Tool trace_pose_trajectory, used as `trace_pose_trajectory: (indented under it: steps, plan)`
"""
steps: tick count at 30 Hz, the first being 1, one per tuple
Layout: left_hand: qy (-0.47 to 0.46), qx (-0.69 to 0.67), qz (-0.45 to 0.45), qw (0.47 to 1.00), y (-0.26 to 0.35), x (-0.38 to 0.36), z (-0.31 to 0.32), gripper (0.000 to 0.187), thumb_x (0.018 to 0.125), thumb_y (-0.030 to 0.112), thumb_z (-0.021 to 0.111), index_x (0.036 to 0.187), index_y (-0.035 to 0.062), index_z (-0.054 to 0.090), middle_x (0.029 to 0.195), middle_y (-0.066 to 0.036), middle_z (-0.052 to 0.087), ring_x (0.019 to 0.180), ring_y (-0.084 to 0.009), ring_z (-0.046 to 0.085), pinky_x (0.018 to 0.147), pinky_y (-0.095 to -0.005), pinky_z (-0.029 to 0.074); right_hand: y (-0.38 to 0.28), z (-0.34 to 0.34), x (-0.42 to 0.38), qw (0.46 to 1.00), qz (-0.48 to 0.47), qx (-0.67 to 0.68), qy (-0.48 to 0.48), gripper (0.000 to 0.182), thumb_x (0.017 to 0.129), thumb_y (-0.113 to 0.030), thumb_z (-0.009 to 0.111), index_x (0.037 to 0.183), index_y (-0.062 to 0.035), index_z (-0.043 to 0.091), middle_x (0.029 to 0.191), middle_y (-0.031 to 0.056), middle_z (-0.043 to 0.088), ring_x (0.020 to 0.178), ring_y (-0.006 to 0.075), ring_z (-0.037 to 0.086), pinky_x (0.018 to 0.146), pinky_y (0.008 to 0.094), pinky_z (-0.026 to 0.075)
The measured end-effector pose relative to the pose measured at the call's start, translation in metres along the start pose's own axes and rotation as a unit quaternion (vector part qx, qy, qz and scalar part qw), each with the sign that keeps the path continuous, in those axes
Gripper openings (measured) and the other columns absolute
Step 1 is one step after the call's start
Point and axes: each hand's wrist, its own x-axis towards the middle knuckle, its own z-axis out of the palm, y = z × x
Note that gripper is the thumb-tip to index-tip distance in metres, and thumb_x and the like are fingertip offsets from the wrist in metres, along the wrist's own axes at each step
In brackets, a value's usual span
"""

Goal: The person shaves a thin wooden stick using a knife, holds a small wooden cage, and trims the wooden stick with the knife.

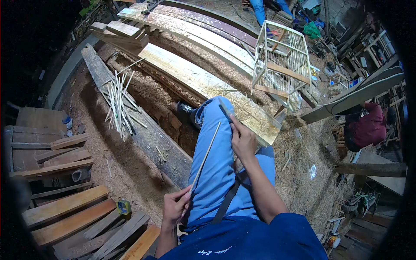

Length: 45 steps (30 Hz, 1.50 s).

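My left hand is closed on a thin pale stick, which slants up over my thigh in blue trousers. My right hand grips a flat, narrow dark tool above my knee; whether it is a blade cannot be made out. The tip of the stick is a little to the left of the tool, apart from it. A pile of similar thin sticks lies on a weathered plank ahead and to the left.
A slatted wooden cage stands at the upper right, beside a long pale board with shavings. Cut wood pieces and a yellow tape measure lie at lower left. A person in red is at the right; another person's blue-clad legs show at the top.
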Motion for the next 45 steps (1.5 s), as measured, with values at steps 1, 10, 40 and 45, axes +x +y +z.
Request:
trace_pose_trajectory:
  steps: [1,10,40,45]
  plan:
    - [0.002,0.000,0.003,1.000,0.005,0.007,0.007,0.030,0.097,0.009,0.065,0.125,-0.0007,0.066,0.061,0.000,0.056,0.043,-0.0032,0.041,0.038,-0.0195,0.029,-0.004,-0.001,0.003,0.999,0.003,0.050,0.017,0.035,0.096,-0.018,0.061,0.130,-0.0255,0.067,0.095,0.0194,0.071,0.079,0.0357,0.070,0.070,0.0425,0.053]
    - [-0.035,0.048,0.064,0.996,0.062,0.118,0.077,0.030,0.099,0.016,0.062,0.123,-0.0013,0.067,0.061,-0.001,0.058,0.039,-0.0040,0.042,0.033,-0.0220,0.031,-0.010,0.000,-0.039,0.989,-0.112,0.085,-0.048,0.044,0.091,-0.017,0.066,0.133,-0.0280,0.064,0.077,0.0136,0.067,0.067,0.0333,0.066,0.062,0.0444,0.052]
    - [-0.027,0.088,0.052,0.994,0.024,0.038,0.018,0.030,0.101,0.013,0.060,0.127,-0.0003,0.066,0.060,-0.003,0.059,0.039,-0.0050,0.043,0.035,-0.0213,0.032,0.004,0.000,-0.008,0.992,-0.045,0.109,0.041,0.037,0.095,-0.019,0.061,0.131,-0.0275,0.065,0.085,0.0164,0.069,0.076,0.0359,0.068,0.069,0.0467,0.053]
    - [-0.054,0.079,0.053,0.994,0.050,0.089,0.062,0.030,0.101,0.014,0.059,0.127,0.0010,0.066,0.060,-0.002,0.059,0.038,-0.0047,0.044,0.034,-0.0219,0.032,-0.013,-0.007,-0.045,0.991,-0.091,0.077,-0.067,0.041,0.093,-0.017,0.064,0.131,-0.0303,0.065,0.076,0.0134,0.066,0.069,0.0334,0.066,0.062,0.0451,0.052]
